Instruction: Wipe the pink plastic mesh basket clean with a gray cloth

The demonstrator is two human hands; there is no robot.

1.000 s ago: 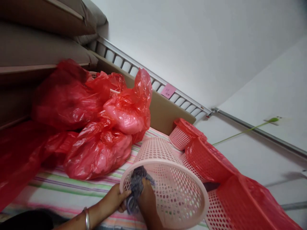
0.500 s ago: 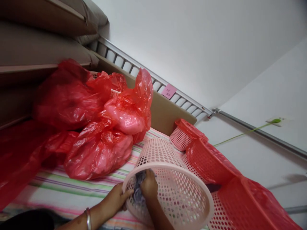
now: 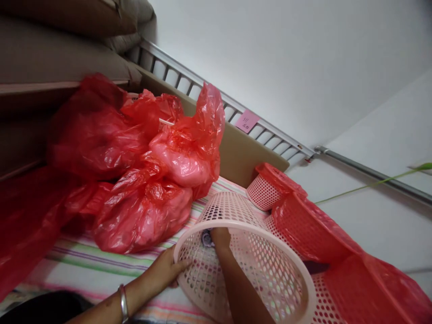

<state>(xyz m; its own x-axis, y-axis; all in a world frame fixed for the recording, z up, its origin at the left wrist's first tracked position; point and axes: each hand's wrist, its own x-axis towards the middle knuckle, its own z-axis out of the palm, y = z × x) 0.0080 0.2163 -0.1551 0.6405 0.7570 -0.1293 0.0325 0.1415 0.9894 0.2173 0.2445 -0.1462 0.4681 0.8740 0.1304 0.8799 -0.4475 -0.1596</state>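
A pale pink perforated basket point(image 3: 280, 240) lies tilted on a striped sheet point(image 3: 111, 261), its mouth facing me. My left hand point(image 3: 173, 270) grips the left side of its rim, thumb inside. Inside the basket, my right hand point(image 3: 221, 238) is closed on a bunched grey-blue cloth point(image 3: 207, 238) near the left wall. The rim partly covers the cloth and the fingers of my right hand.
Red plastic bags point(image 3: 145, 216) are heaped at the left. Baskets with red plastic over them point(image 3: 313, 229) line the right side. Behind are a tan board point(image 3: 236, 155), a metal rail and a pink note point(image 3: 247, 121).
My right hand has moved deeper into the basket with the cloth. My left hand stays on the rim. The view has shifted slightly, so the background sits farther right.
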